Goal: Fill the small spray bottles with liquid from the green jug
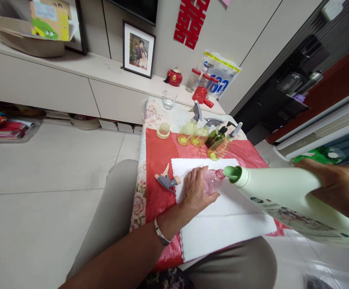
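Note:
My left hand [196, 188] grips a small clear pink bottle [213, 180] that stands open on a white cloth [228, 220]. My right hand [337, 184] holds a large pale green jug [285, 200] tilted down, its green spout [232, 172] right at the pink bottle's mouth. A grey spray-trigger head [166, 180] with its tube lies on the cloth's left edge, beside my left hand.
Several spray bottles with yellow liquid [189, 130] and a dark green one [215, 136] stand at the far side of the red-covered table [159, 160]. A small lidded jar [163, 130], a glass [168, 99], a red trigger [202, 95] and jars lie beyond. A low cabinet [72, 88] runs behind.

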Demonstrator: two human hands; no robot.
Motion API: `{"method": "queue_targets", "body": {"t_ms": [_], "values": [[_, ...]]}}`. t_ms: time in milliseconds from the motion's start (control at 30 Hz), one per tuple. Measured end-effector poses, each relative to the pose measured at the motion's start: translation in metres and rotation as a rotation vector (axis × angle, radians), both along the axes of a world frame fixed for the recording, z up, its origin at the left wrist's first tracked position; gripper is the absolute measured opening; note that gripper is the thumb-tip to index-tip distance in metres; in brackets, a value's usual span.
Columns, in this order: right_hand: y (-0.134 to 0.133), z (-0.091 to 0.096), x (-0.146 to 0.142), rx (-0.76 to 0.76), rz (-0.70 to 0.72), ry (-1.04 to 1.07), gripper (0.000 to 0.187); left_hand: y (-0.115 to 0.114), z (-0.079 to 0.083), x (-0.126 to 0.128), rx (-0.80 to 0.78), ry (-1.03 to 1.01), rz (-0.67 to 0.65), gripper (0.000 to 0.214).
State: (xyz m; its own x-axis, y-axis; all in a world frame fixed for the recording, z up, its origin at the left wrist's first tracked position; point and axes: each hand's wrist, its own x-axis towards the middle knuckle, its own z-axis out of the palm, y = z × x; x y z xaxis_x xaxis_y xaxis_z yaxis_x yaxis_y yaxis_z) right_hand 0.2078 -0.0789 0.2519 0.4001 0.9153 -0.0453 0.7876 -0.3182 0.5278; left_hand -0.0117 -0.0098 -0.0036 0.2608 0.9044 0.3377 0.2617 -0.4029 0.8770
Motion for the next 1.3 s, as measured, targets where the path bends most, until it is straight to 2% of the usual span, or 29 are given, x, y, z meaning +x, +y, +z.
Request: {"method": "queue_targets", "body": {"t_ms": [500, 1067, 1300], "values": [[-0.0011, -0.0004, 0.0030, 0.020, 0.038, -0.006, 0.045, -0.0005, 0.0015, -0.0001, -0.006, -0.003, 0.002, 0.092], [-0.0010, -0.0008, 0.0040, 0.009, 0.006, -0.009, 0.045, -0.0006, 0.0050, -0.0011, -0.012, -0.002, 0.000, 0.091], [-0.0008, -0.0012, 0.0053, 0.062, 0.051, 0.014, 0.046, -0.0006, 0.0047, -0.0009, -0.019, 0.000, -0.001, 0.091]]}}
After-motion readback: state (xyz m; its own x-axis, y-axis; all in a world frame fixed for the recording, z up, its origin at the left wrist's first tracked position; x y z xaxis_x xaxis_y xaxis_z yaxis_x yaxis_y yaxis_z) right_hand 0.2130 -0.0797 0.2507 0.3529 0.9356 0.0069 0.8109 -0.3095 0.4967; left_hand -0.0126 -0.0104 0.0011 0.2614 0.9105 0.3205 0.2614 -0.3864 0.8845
